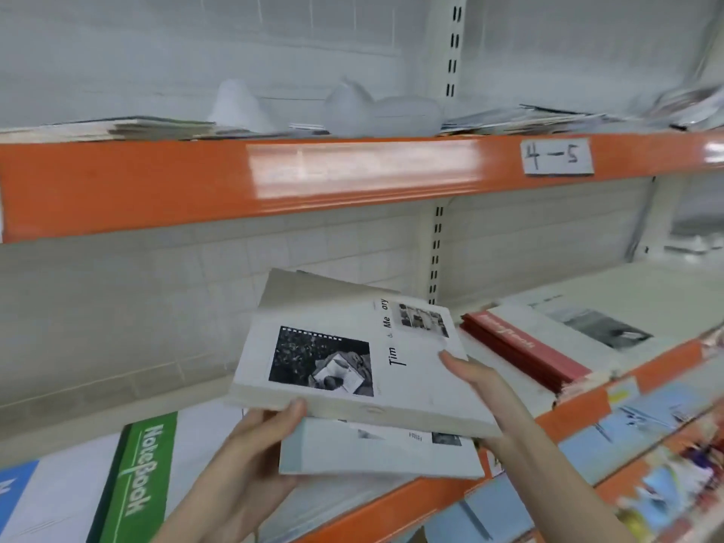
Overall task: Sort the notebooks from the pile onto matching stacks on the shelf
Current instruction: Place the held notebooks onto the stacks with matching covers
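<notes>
A stack of white notebooks (352, 370) with a black-and-white photo and the words "Time & Memory" hangs tilted above the middle shelf (580, 405). My left hand (254, 444) grips the stack's near edge from below, thumb on the front. My right hand (478, 386) holds its right side, thumb on the cover. Under it lies another white notebook stack (376, 452) on the shelf. A red-spined notebook stack (521, 350) lies to the right, a green-spined one (137, 476) to the left.
A blue-and-white notebook (23, 499) lies at the far left. More white notebooks with photos (599, 327) lie at the right. The upper orange shelf (235, 182) carries flat papers, white objects and a "4-5" label (556, 156). Coloured items fill the lower shelf (666, 484).
</notes>
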The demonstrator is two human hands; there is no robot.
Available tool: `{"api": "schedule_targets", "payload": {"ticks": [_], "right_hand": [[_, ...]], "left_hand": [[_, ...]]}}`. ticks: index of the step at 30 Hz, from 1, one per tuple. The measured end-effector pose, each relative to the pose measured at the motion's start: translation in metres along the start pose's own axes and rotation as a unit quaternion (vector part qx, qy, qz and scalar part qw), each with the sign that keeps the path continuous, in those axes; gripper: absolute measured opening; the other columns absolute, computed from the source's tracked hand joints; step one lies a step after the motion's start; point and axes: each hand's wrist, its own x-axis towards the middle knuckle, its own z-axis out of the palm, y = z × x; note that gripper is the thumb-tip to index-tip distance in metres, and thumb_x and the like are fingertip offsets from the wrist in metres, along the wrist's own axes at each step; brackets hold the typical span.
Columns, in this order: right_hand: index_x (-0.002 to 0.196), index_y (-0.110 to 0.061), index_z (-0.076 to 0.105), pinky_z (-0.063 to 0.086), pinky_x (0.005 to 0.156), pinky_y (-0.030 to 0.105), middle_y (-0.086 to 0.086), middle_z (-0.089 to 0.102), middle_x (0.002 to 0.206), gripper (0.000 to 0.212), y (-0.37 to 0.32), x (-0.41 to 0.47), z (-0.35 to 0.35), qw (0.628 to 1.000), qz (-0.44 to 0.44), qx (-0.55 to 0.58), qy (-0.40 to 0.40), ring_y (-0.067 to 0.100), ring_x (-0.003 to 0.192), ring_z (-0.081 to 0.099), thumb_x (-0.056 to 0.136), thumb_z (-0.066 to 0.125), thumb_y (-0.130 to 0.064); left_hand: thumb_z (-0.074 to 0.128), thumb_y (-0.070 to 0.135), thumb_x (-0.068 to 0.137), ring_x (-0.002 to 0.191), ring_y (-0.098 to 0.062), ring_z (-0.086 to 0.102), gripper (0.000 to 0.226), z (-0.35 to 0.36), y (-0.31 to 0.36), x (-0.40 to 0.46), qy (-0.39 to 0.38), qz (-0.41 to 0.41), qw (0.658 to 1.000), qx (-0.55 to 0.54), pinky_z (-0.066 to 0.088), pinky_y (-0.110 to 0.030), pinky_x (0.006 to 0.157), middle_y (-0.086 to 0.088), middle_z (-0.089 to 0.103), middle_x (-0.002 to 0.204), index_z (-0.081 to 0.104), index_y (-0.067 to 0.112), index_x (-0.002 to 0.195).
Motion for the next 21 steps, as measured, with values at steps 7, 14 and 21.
{"api": "schedule_targets", "payload": {"ticks": [7,14,21], "right_hand": [[0.116,-0.011,0.063,0.058,0.076,0.043,0.015,0.071,0.106,0.032,-0.041,-0.001,-0.075,0.994,-0.036,-0.064,0.085,0.034,0.096,0.068,0.092,0.056,-0.031],[0.107,-0.010,0.064,0.053,0.060,0.027,0.003,0.075,0.089,0.023,-0.085,-0.005,-0.147,0.963,-0.115,-0.182,0.162,0.020,0.079,0.072,0.097,0.051,-0.026],[0.099,-0.008,0.064,0.053,0.052,0.024,0.006,0.072,0.085,0.023,-0.129,0.001,-0.201,0.947,-0.114,-0.229,0.196,0.016,0.067,0.070,0.098,0.050,-0.025]], "left_hand": [[0.062,-0.011,0.070,0.080,-0.032,0.072,0.033,0.049,-0.044,0.061,0.109,-0.032,0.977,0.180,0.058,-0.033,0.055,-0.023,0.071,0.097,0.069,-0.002,0.101],[0.068,-0.005,0.054,0.081,-0.032,0.072,0.034,0.071,-0.093,0.127,0.083,-0.103,0.969,0.211,0.060,-0.037,0.062,-0.025,0.070,0.099,0.076,-0.001,0.087],[0.079,-0.001,0.036,0.071,-0.031,0.069,0.045,0.095,-0.126,0.179,0.146,-0.042,0.968,0.199,0.054,-0.039,0.067,-0.023,0.069,0.090,0.075,0.004,0.081]]}}
